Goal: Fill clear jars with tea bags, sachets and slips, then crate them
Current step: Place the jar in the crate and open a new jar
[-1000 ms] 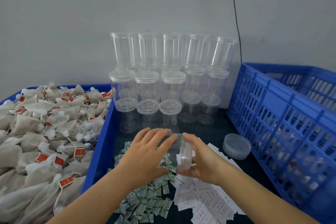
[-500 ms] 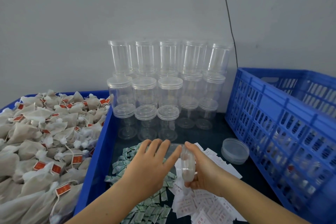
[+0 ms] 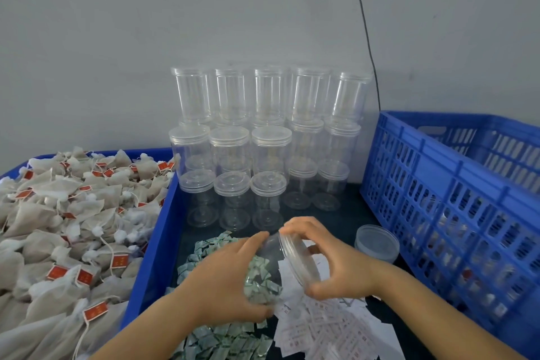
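Hands raised nearer, left hand (image 3: 222, 275) gripping clear cylindrical jar (image 3: 271, 269), right hand (image 3: 336, 266) gripping ribbed lid (image 3: 301, 260)

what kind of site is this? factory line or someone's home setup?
Most likely a small hand-packing station, not a home kitchen. A blue bin heaped with tagged tea bags, a stacked wall of empty lidded clear jars and a blue slatted crate holding filled jars all point to batch packing.

Soft, even, fairly bright light falls across everything, with a cool blue-grey cast and only faint shadows. The stacked clear plastic jars (image 3: 264, 137) catch gentle highlights, not harsh glare. Wide-angle distortion bends the blue slatted plastic crate (image 3: 455, 199) at the right edge. Detail is slightly soft throughout.
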